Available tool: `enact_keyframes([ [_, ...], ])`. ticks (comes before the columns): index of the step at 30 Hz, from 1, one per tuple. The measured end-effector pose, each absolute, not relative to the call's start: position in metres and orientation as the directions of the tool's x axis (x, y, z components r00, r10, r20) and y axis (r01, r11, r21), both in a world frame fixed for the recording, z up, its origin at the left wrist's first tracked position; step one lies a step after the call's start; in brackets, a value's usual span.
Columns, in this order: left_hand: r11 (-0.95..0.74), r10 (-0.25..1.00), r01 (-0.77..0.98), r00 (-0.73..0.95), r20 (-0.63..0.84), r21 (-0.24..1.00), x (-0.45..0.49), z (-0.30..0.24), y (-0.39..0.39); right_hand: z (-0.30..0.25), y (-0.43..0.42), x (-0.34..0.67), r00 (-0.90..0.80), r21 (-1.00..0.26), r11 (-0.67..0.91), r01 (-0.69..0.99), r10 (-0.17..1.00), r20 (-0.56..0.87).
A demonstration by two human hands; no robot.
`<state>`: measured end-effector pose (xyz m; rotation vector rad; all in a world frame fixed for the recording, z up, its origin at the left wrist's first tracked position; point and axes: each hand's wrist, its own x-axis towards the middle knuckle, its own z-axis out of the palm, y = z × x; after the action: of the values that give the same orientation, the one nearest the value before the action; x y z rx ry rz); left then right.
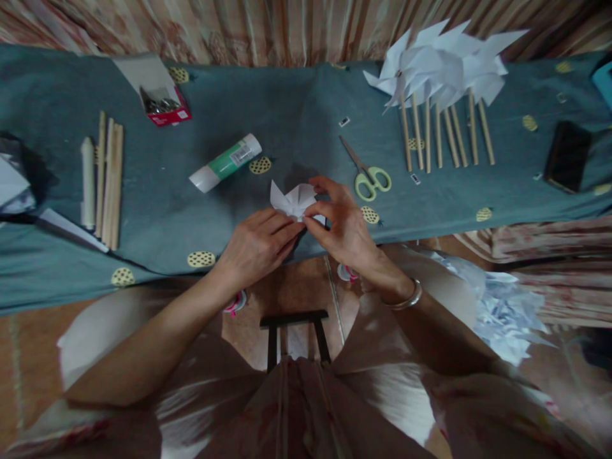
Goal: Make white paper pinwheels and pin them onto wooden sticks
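Near the front edge of the cloth-covered table, a white paper pinwheel [292, 199] with folded blades is between my two hands. My left hand [262, 242] is closed on its near left side, the fingertips pressed on the paper. On the right, my right hand [339, 220] pinches the pinwheel by its near middle with thumb and forefinger, the other fingers curved above it. The fingers hide part of the paper's centre. Green-handled scissors [367, 175] lie just right of my right hand. A green and white glue stick [225, 163] lies beyond my left hand.
Several finished pinwheels [440, 70] on wooden sticks lie at the back right. A small open red box [167, 111] holds metal bits. Wooden sticks [113, 185] lie left, and a dark phone [568, 156] right. Paper scraps [507, 309] are below the table on the right.
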<state>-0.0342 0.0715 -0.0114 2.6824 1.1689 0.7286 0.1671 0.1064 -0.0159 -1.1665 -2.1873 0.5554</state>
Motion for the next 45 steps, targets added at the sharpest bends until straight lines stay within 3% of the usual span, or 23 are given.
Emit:
enact_keyframes([
  [5,-0.704,0.708,0.632,0.585,0.396,0.324,-0.0332,-0.0118,0.0715,-0.0168,0.1067,0.1647,-0.446,-0.535,0.556,0.636,0.831,0.332],
  [15,-0.69,0.724,0.607,0.572,0.386,0.395,-0.0333,-0.0134,0.0731,-0.0195,0.1044,0.1618,-0.422,-0.518,0.536,0.667,0.844,0.33],
  [20,-0.682,0.732,0.63,0.577,0.363,0.371,-0.0335,-0.0125,0.0735,-0.02,0.1041,0.1623,-0.419,-0.544,0.529,0.651,0.848,0.324],
  [28,-0.688,0.726,0.606,0.572,0.382,0.399,-0.0334,-0.0121,0.0739,-0.0174,0.104,0.1609,-0.428,-0.476,0.553,0.684,0.833,0.351],
  [36,-0.67,0.742,0.611,0.576,0.344,0.421,-0.0329,-0.0105,0.0744,-0.0147,0.1003,0.162,-0.433,-0.505,0.511,0.695,0.859,0.274],
  [45,-0.673,0.74,0.616,0.577,0.346,0.41,-0.0332,-0.0123,0.0754,-0.0139,0.0986,0.1606,-0.418,-0.447,0.532,0.719,0.845,0.333],
])
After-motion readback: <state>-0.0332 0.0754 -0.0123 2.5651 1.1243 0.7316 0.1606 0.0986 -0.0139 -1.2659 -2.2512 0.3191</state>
